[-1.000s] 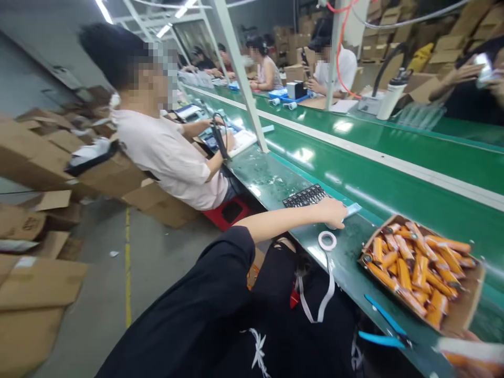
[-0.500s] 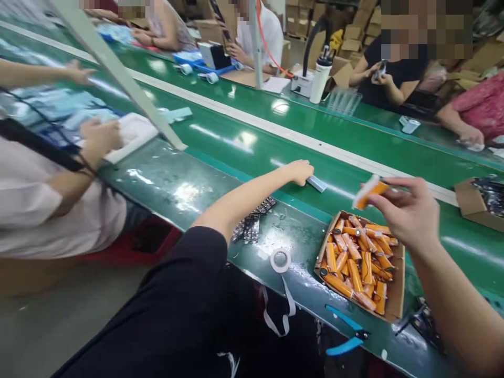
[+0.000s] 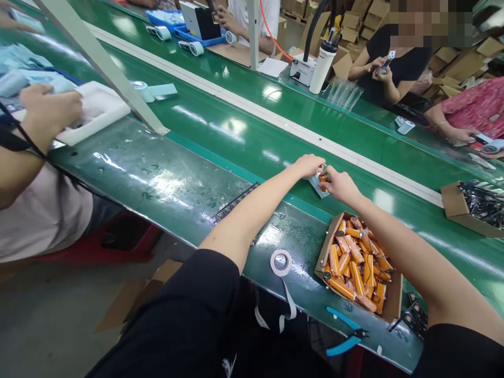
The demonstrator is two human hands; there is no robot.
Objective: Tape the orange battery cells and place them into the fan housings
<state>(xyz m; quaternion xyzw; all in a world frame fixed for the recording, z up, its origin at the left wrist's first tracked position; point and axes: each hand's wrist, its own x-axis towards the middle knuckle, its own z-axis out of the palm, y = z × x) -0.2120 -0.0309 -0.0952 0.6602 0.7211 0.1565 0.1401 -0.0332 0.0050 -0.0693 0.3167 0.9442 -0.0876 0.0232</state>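
Over the green belt, my left hand (image 3: 310, 166) is closed on a light blue casing (image 3: 320, 190), which lies tilted under its fingers. My right hand (image 3: 342, 185) pinches an orange cylindrical battery (image 3: 323, 179) right at that casing. Fingers of both hands nearly meet, and they hide how far the battery sits inside. Below my right forearm stands a cardboard box (image 3: 395, 300) filled with several orange batteries (image 3: 356, 275) with thin wires. A roll of white tape (image 3: 273, 265) lies left of the box, its loose end hanging over the bench edge.
Blue-handled cutters (image 3: 346, 344) lie at the bench's front edge. Dark circuit strips (image 3: 236, 202) are partly behind my left forearm. A slanted metal post (image 3: 102, 68) rises at left, near a co-worker's hand (image 3: 49, 107). Another box (image 3: 452, 202) holds black parts at right.
My right hand has moved left from above the battery box to the casing, bringing the orange battery with it. My left hand stays at the casing. The view has shifted slightly.
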